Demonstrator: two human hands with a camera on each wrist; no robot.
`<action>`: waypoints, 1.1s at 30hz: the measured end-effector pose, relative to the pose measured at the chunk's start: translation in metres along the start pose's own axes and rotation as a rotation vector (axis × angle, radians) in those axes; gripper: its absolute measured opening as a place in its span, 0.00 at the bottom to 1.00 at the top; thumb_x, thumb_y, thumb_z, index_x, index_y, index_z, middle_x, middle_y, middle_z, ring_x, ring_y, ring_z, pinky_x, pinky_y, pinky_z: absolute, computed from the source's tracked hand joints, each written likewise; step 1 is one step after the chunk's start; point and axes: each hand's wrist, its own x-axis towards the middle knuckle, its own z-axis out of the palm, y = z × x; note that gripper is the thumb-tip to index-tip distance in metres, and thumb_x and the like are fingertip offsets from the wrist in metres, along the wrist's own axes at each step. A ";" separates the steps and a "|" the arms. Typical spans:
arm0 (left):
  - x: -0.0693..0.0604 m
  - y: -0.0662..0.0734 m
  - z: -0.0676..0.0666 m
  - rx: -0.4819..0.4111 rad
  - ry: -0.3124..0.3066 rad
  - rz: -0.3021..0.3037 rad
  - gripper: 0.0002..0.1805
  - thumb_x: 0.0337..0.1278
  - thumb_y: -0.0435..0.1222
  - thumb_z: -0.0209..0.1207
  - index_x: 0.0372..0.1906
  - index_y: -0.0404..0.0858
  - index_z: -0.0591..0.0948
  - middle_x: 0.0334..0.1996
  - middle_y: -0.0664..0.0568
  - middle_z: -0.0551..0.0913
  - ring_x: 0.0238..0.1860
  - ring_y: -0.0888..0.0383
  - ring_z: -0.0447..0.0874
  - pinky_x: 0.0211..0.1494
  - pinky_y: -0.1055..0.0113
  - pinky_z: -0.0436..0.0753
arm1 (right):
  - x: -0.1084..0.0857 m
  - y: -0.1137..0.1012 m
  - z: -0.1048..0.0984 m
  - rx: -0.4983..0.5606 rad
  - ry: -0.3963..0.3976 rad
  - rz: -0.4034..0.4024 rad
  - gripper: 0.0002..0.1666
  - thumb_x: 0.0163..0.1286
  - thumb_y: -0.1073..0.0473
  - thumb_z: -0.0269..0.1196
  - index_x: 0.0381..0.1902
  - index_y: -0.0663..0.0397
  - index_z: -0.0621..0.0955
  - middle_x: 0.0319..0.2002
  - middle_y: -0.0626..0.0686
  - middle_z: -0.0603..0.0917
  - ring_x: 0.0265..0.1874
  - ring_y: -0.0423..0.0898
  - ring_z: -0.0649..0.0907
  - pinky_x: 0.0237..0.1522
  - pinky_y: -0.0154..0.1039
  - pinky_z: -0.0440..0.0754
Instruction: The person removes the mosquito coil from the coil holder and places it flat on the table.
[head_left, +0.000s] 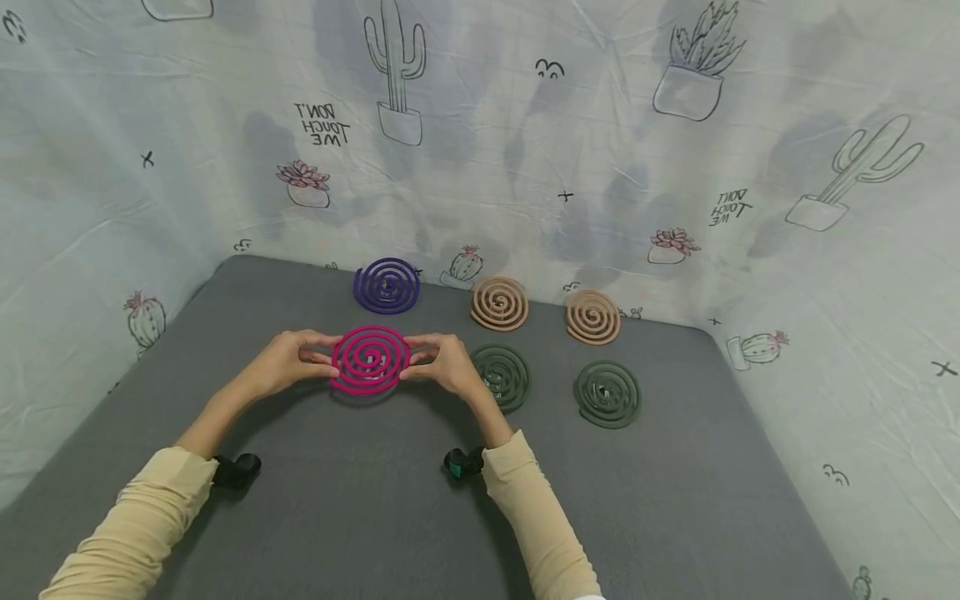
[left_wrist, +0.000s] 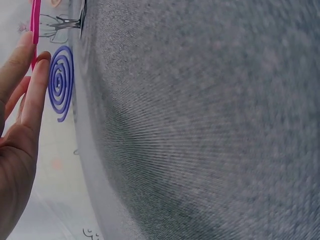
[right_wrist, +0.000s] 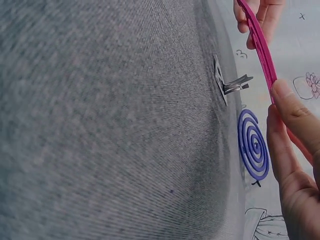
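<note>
A bright pink spiral mosquito coil (head_left: 369, 360) is held between both hands above the grey table. My left hand (head_left: 288, 363) pinches its left edge with thumb and fingers. At the opposite edge, my right hand (head_left: 448, 365) pinches it the same way. Below the coil, a small metal coil stand (right_wrist: 235, 86) with upright prongs sits on the table, apart from the coil. In the left wrist view the pink coil (left_wrist: 35, 22) appears edge-on at the fingertips. A purple-blue coil (head_left: 387, 285) stands just behind, nearer the back wall.
Two tan coils (head_left: 499, 304) (head_left: 593, 317) stand along the back, right of the purple-blue one. In front of them are two dark green coils (head_left: 501, 377) (head_left: 607, 394), the left one partly behind my right forearm. A patterned cloth (head_left: 480, 150) surrounds the table.
</note>
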 end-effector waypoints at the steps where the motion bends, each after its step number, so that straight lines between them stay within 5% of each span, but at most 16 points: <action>1: 0.000 0.000 0.000 -0.001 0.000 0.000 0.29 0.50 0.27 0.67 0.59 0.22 0.73 0.55 0.28 0.72 0.43 0.51 0.86 0.38 0.69 0.84 | -0.001 0.000 0.000 0.002 0.001 0.000 0.31 0.48 0.65 0.76 0.53 0.59 0.82 0.34 0.58 0.87 0.34 0.46 0.86 0.22 0.29 0.67; 9: -0.001 0.003 0.001 0.000 -0.001 -0.039 0.29 0.49 0.28 0.68 0.58 0.23 0.74 0.55 0.29 0.75 0.39 0.63 0.86 0.36 0.71 0.84 | -0.005 -0.002 0.000 0.067 -0.009 -0.013 0.31 0.48 0.68 0.75 0.53 0.62 0.81 0.34 0.60 0.87 0.32 0.44 0.86 0.23 0.29 0.69; 16: -0.004 0.007 0.002 -0.009 0.007 -0.034 0.28 0.47 0.28 0.69 0.55 0.21 0.75 0.56 0.29 0.74 0.39 0.63 0.86 0.36 0.71 0.84 | -0.007 -0.004 0.000 0.137 -0.012 0.012 0.31 0.48 0.69 0.75 0.53 0.62 0.81 0.41 0.60 0.86 0.33 0.43 0.85 0.29 0.28 0.75; 21: -0.006 0.009 0.003 -0.012 0.013 -0.041 0.28 0.47 0.28 0.69 0.55 0.22 0.76 0.56 0.30 0.75 0.39 0.62 0.86 0.37 0.71 0.84 | -0.011 -0.005 -0.001 0.185 -0.031 0.004 0.31 0.49 0.72 0.73 0.54 0.67 0.80 0.46 0.65 0.84 0.37 0.54 0.85 0.29 0.28 0.75; 26: -0.009 0.012 0.003 -0.022 0.018 -0.037 0.29 0.47 0.28 0.69 0.56 0.22 0.76 0.56 0.30 0.75 0.41 0.59 0.87 0.37 0.71 0.84 | -0.020 -0.024 -0.006 0.172 -0.051 -0.008 0.31 0.50 0.74 0.72 0.54 0.73 0.78 0.47 0.69 0.82 0.40 0.62 0.84 0.27 0.28 0.72; 33: -0.012 0.017 0.004 -0.043 0.021 -0.028 0.29 0.47 0.28 0.69 0.57 0.23 0.75 0.55 0.30 0.75 0.41 0.59 0.87 0.37 0.70 0.84 | -0.030 -0.036 -0.009 0.181 -0.060 0.002 0.30 0.52 0.74 0.71 0.55 0.73 0.77 0.44 0.70 0.83 0.39 0.61 0.83 0.29 0.29 0.72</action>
